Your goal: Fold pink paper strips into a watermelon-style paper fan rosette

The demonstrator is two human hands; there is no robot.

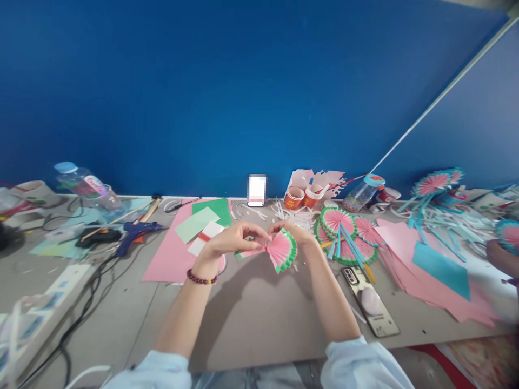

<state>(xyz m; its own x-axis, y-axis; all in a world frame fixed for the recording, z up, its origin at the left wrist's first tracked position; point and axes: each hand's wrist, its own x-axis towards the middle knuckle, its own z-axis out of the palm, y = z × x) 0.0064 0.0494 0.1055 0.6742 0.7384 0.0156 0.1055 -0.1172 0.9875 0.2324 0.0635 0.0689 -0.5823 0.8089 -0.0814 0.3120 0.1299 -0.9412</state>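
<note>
Over the middle of the table I hold a pleated paper fan (283, 250), pink with a green and white zigzag edge. It spreads out on the right of a pinched centre, and a narrower folded part points left. My left hand (239, 237), with a beaded bracelet at the wrist, pinches the fan near its centre with thumb and forefinger. Behind the fan's right half is my right hand (288, 231), its fingers bent and partly hidden by the paper, gripping its upper side.
Left lie a blue glue gun (135, 233), a power strip (48, 302) with cables, and a bottle (87, 181). Finished fans (338, 221), a phone (371, 302) and pink paper sheets (405, 254) are at right. Paper cups (294, 199) stand behind. Another person's hand (503, 259) shows far right.
</note>
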